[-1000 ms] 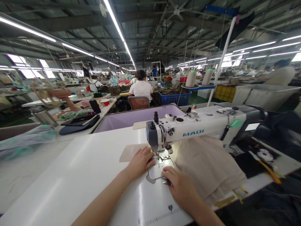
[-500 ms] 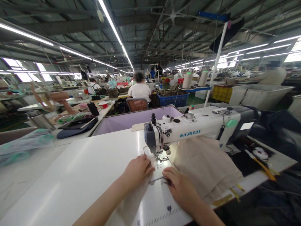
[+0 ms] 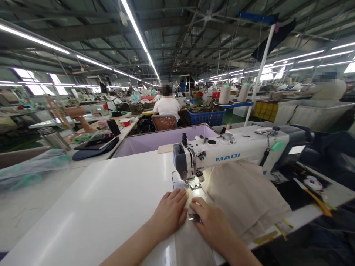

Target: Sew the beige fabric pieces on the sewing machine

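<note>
A white sewing machine [image 3: 227, 151] stands on the white table, its lit needle area just beyond my hands. Beige cloth [image 3: 238, 195] lies under the machine arm and spreads to the right; more pale cloth [image 3: 191, 244] runs between my forearms toward the front edge. My left hand [image 3: 172, 208] rests flat on the cloth left of the needle, fingers pointing forward. My right hand [image 3: 206, 218] is curled at the cloth right of it, with a small dark and shiny metal object [image 3: 195, 217] at its fingers, too small to name.
A purple-lined bin [image 3: 163, 136] lies behind the table [image 3: 91, 192]. Thread cones [image 3: 224, 94] stand at the back right. A side table on the left holds a steel flask [image 3: 54, 138] and dark pouches [image 3: 95, 147]. A person in white [image 3: 166, 106] sits ahead.
My left hand has moved nearer the needle line and now lies flat on the cloth. Pale cloth now shows between my forearms. The whole view has shifted slightly.
</note>
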A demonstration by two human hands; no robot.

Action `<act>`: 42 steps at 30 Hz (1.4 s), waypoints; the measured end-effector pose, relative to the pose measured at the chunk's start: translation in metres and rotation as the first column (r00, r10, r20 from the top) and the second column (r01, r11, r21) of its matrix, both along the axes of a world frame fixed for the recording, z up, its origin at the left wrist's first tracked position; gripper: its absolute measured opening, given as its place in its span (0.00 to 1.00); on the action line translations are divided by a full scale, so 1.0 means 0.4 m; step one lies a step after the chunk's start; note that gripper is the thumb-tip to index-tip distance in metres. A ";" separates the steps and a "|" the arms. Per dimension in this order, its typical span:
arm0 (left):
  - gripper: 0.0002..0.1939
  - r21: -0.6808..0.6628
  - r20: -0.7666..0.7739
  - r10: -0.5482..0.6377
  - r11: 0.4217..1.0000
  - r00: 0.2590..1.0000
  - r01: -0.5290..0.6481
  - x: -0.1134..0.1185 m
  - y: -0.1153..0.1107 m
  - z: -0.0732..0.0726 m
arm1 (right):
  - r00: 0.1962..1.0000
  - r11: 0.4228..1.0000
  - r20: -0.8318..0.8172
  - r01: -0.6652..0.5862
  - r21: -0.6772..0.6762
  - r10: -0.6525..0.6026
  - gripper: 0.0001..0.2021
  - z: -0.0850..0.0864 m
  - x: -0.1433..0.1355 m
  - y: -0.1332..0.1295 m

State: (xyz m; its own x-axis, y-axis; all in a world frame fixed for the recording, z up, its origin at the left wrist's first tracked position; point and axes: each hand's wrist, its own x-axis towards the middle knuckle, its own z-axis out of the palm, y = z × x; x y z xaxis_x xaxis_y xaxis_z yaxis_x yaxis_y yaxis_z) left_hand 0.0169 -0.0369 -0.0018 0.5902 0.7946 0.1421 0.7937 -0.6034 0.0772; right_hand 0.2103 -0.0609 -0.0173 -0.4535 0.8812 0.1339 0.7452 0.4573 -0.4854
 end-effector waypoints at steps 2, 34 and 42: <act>0.23 0.003 0.007 -0.005 1.000 1.000 0.005 0.000 0.005 0.006 | 0.999 1.000 0.026 0.020 0.002 -0.020 0.18 0.001 -0.003 0.004; 0.28 -0.019 -0.006 -0.154 0.988 0.988 0.154 0.004 -0.075 -0.016 | 1.000 0.998 -0.019 -0.009 -0.060 0.008 0.24 -0.006 0.032 -0.030; 0.27 -0.027 0.091 -0.158 0.987 0.983 0.161 -0.021 -0.035 -0.001 | 0.999 0.999 0.019 -0.027 -0.038 0.027 0.21 -0.005 0.018 0.013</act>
State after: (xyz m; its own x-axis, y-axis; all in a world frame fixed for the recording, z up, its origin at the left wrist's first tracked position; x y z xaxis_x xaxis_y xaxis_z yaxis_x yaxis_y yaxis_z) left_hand 0.0085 -0.0510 -0.0022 0.6961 0.6966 0.1738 0.6767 -0.7175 0.1653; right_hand 0.2176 -0.0556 -0.0191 -0.4794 0.8728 0.0917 0.7424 0.4591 -0.4879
